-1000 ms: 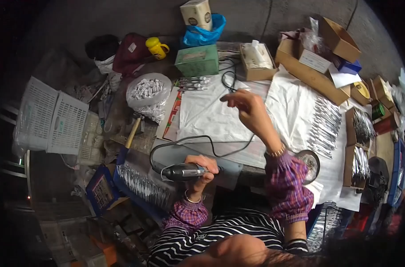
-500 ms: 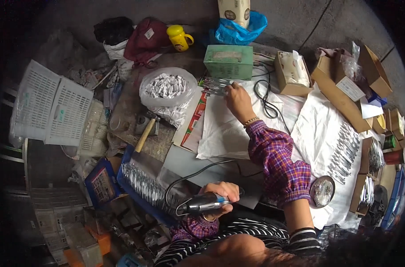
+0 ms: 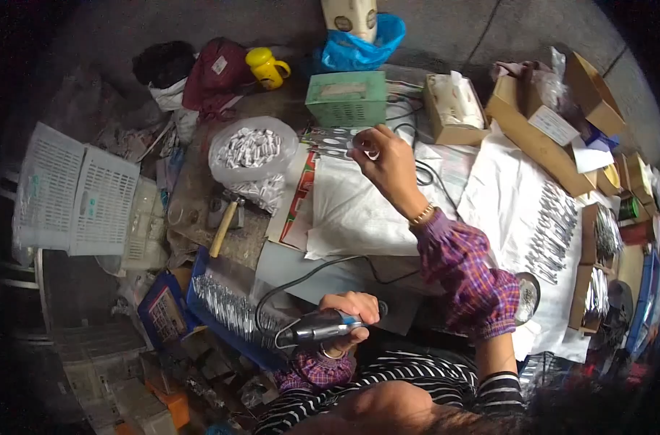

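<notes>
My left hand [image 3: 350, 307] is wrapped round a dark corded handheld power tool [image 3: 319, 328], close to my body at the bottom middle. Its black cable loops up and away to the right. My right hand [image 3: 388, 161] reaches over the far part of the table, thumb and fingertips pinched together. Something small and pale may be between them, too unclear to name. Just left of that hand, several shiny slim metal pieces [image 3: 331, 139] lie in front of a green metal box [image 3: 346, 99]. Under the right forearm spreads a white cloth [image 3: 359, 210].
Left of the cloth stand a bag of small silvery parts [image 3: 250, 148] and a wooden-handled hammer [image 3: 225, 226]. A blue tray of metal pieces [image 3: 232, 308] sits near left. Rows of metal pieces [image 3: 554, 228], cardboard boxes [image 3: 540, 145] and a round dish [image 3: 527, 297] occupy the right.
My right hand has lifted off the metal pieces by the green box, coming slightly nearer with its fingers curled. The whole view has shifted a little. My left hand keeps its grip on the power tool.
</notes>
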`<state>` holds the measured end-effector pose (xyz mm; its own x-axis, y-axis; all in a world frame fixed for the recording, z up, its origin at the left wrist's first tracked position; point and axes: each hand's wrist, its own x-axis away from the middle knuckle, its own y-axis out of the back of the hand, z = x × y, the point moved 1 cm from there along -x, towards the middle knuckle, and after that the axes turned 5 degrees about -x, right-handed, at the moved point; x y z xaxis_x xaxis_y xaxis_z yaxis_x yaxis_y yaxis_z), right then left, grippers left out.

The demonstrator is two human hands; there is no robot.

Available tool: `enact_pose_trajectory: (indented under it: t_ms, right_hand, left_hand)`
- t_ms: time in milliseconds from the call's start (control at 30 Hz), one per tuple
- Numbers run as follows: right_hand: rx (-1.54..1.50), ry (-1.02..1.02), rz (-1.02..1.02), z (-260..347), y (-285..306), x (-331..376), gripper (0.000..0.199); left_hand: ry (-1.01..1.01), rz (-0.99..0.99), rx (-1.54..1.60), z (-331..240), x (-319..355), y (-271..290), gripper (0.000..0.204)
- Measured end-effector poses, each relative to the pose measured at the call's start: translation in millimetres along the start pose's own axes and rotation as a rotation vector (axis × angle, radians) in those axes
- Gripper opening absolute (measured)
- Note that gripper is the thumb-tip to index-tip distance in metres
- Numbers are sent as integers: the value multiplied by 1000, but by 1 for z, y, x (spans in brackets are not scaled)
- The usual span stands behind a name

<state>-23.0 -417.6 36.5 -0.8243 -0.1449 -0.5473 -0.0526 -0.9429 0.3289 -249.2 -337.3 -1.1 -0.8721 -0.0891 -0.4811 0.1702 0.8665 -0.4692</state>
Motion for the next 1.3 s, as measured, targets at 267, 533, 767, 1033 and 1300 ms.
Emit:
enact_pose_trajectory:
  t_ms: [267, 533, 767, 1033, 1300]
  right_hand:
    - [-816, -550, -52, 90, 170, 90, 21]
    - [-1111, -852, -94, 93, 239, 234, 24]
    - [-875, -1111, -196, 68, 242, 365, 32]
    - [-893, -1088, -494, 41, 249, 420, 20]
    - [-910, -1087, -551, 28, 245, 419, 21]
  left_hand:
    - [105, 118, -158, -8, -6, -13, 38]
    - [167, 296, 47, -5, -22, -81, 34]
    - [593, 530, -103, 42, 10, -132, 35]
    - [878, 727, -485, 72, 25, -197, 27]
    - [804, 975, -717, 105, 43, -204, 46]
